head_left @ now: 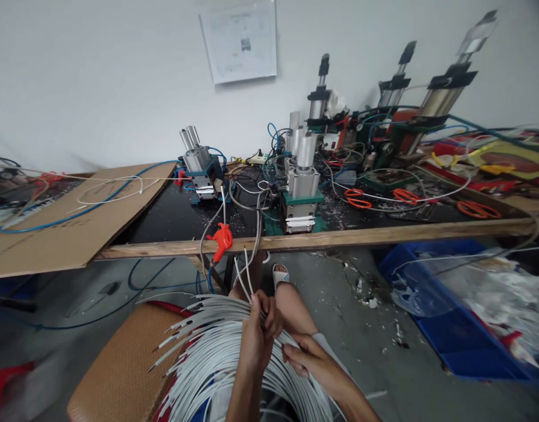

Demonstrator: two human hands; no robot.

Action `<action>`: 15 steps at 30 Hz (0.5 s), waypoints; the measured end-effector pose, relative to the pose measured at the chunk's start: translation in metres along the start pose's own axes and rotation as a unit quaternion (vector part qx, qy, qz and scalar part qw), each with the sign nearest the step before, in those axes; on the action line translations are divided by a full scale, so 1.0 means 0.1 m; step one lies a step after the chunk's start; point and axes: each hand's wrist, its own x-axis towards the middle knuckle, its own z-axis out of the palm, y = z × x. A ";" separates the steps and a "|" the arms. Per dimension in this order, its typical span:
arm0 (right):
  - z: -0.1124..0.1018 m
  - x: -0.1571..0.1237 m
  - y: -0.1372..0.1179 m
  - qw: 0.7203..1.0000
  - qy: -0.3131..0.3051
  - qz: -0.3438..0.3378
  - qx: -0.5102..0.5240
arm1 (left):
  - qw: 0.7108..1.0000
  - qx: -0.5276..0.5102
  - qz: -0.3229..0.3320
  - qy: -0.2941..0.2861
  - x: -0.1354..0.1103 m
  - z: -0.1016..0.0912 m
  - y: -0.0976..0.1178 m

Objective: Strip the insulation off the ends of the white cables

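Note:
A large coil of pale white cables (216, 346) lies across my lap, with many stripped, dark-tipped ends fanned out to the left. My left hand (261, 322) is closed around a few cables, and two white cable ends (248, 276) stick up above its fist. Lower and to the right, my right hand (311, 358) has thumb and fingers pinched on white cable at the coil's right side. Just beyond the hands, an orange air blow gun (222, 237) hangs at the table's wooden front edge (339, 238).
Two small pneumatic presses (301, 187) (201, 167) stand on the black table, taller pneumatic machines behind them at right. Orange-handled scissors (358, 199) lie nearby. Cardboard (97, 202) covers the left side. A brown stool (124, 363) is at left, a blue bin (467, 346) with plastic at right.

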 end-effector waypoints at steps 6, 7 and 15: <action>-0.07 -0.12 -0.20 0.996 0.082 -0.034 -0.012 | 1.000 0.011 0.019 0.010 0.05 0.18 0.01; -0.14 -0.17 -0.30 0.993 0.106 -0.053 -0.021 | 1.000 0.016 0.015 0.006 0.09 0.23 0.00; -0.51 -0.16 -1.45 0.938 0.270 -0.213 -0.051 | 0.993 0.092 -0.064 -0.024 0.20 0.60 -0.29</action>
